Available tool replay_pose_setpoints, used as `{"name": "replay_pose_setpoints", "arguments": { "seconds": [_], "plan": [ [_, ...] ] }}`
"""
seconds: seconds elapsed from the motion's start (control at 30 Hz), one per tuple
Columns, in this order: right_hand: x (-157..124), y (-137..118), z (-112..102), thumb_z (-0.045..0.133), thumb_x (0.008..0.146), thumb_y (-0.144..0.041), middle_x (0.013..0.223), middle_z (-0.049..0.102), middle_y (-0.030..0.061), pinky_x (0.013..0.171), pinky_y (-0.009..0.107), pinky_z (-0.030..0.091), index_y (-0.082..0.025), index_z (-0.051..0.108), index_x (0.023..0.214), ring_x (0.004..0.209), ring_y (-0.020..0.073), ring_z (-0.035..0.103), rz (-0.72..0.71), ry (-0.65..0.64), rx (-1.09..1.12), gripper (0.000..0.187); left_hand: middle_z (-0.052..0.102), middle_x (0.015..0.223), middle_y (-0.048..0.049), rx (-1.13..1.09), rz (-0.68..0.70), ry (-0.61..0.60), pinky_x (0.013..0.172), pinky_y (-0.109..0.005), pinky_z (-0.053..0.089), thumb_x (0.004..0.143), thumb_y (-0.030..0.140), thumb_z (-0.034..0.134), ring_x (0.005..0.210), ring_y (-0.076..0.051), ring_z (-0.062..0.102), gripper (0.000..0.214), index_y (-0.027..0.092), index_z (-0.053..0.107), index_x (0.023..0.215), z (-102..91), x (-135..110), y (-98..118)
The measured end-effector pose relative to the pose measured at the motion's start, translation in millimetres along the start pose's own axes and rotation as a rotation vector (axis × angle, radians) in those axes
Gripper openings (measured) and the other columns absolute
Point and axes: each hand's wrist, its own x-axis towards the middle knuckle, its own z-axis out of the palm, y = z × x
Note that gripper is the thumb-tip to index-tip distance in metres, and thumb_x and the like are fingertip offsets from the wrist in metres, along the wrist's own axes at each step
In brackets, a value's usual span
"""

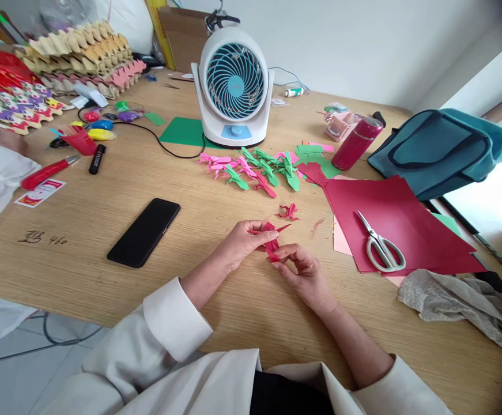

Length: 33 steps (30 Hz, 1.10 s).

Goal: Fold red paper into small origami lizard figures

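Observation:
Just above the near part of the table, both hands hold one piece of folded red paper with thin pointed ends sticking out to the sides. My left hand pinches its upper part between thumb and fingers. At the lower end, the fingertips of my right hand are closed on the paper. A small red folded paper figure lies right beyond the hands. Farther back is a cluster of pink, green and red folded paper figures. Fingers cover part of the held paper.
A black phone lies left of my hands. On the right, scissors rest on red paper sheets, near a red bottle and a teal bag. A white fan stands behind. Another person's sleeve is at far left.

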Motion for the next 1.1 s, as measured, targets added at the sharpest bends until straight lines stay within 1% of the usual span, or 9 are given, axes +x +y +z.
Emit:
{"name": "replay_pose_setpoints", "arguments": {
  "seconds": [0.13, 0.2, 0.37, 0.47, 0.6, 0.73, 0.97, 1.1],
  "plan": [
    [-0.3, 0.3, -0.6, 0.066, 0.088, -0.020, 0.085, 0.068, -0.0005, 0.077, 0.028, 0.050, -0.024, 0.066, 0.092, 0.079, 0.0138, 0.063, -0.004, 0.012, -0.051, 0.007, 0.066, 0.067, 0.0003, 0.001, -0.002, 0.011, 0.067, -0.023, 0.046, 0.072, 0.035, 0.078, 0.061, -0.009, 0.058, 0.025, 0.012, 0.067, 0.074, 0.4, 0.7, -0.9],
    [-0.4, -0.9, -0.5, 0.066, 0.087, -0.020, 0.085, 0.069, -0.0002, 0.076, 0.028, 0.050, -0.024, 0.066, 0.092, 0.079, 0.0141, 0.064, -0.003, 0.016, -0.066, 0.006, 0.066, 0.067, 0.0004, -0.003, -0.007, 0.011, 0.066, -0.022, 0.047, 0.071, 0.035, 0.078, 0.061, -0.008, 0.058, 0.026, 0.012, 0.067, 0.074, 0.9, 0.6, -0.7],
    [0.4, -3.9, -1.5, 0.065, 0.088, -0.021, 0.083, 0.070, 0.0005, 0.076, 0.028, 0.050, -0.023, 0.066, 0.088, 0.078, 0.0149, 0.064, -0.027, 0.003, -0.080, 0.002, 0.067, 0.065, -0.0004, -0.031, -0.060, 0.022, 0.065, -0.024, 0.049, 0.067, 0.037, 0.081, 0.059, -0.010, 0.060, 0.030, 0.012, 0.067, 0.074, 3.4, -0.4, 1.3],
    [1.0, -5.4, -2.4, 0.064, 0.089, -0.022, 0.083, 0.069, 0.0006, 0.075, 0.028, 0.049, -0.022, 0.065, 0.088, 0.078, 0.0149, 0.064, -0.015, -0.015, -0.089, 0.002, 0.068, 0.067, -0.0001, -0.049, -0.064, 0.041, 0.065, -0.023, 0.048, 0.064, 0.036, 0.083, 0.059, -0.009, 0.060, 0.030, 0.012, 0.068, 0.075, 4.3, -0.5, 1.4],
    [1.7, -7.3, -3.0, 0.062, 0.090, -0.022, 0.083, 0.067, 0.0002, 0.074, 0.027, 0.047, -0.022, 0.064, 0.087, 0.078, 0.0146, 0.062, -0.023, -0.035, -0.120, 0.003, 0.068, 0.068, -0.0002, -0.050, -0.056, 0.034, 0.064, -0.021, 0.047, 0.065, 0.034, 0.083, 0.060, -0.008, 0.060, 0.028, 0.012, 0.069, 0.074, 3.9, 0.0, 0.0],
    [2.5, -7.1, -3.2, 0.062, 0.090, -0.021, 0.084, 0.066, 0.0005, 0.076, 0.029, 0.047, -0.022, 0.065, 0.088, 0.080, 0.0150, 0.061, -0.031, -0.034, -0.090, 0.003, 0.068, 0.067, 0.0000, -0.047, -0.056, 0.038, 0.064, -0.022, 0.046, 0.065, 0.034, 0.083, 0.060, -0.008, 0.060, 0.029, 0.012, 0.068, 0.074, 4.0, -0.2, -0.3],
    [2.2, -5.0, -1.1, 0.064, 0.089, -0.023, 0.082, 0.064, 0.0007, 0.075, 0.030, 0.046, -0.022, 0.065, 0.085, 0.078, 0.0153, 0.059, 0.016, -0.002, -0.031, 0.004, 0.065, 0.062, 0.0023, -0.044, -0.040, 0.051, 0.062, -0.021, 0.044, 0.063, 0.034, 0.084, 0.056, -0.007, 0.056, 0.030, 0.012, 0.067, 0.074, 7.6, -1.8, 3.4],
    [1.3, -3.3, 1.7, 0.066, 0.088, -0.025, 0.083, 0.065, 0.0004, 0.076, 0.029, 0.046, -0.023, 0.065, 0.086, 0.079, 0.0150, 0.059, 0.060, 0.037, -0.019, 0.003, 0.065, 0.061, 0.0021, -0.012, -0.031, 0.042, 0.062, -0.022, 0.044, 0.063, 0.036, 0.083, 0.055, -0.007, 0.055, 0.030, 0.012, 0.068, 0.073, 9.6, -2.1, 6.1]
  ]
}}
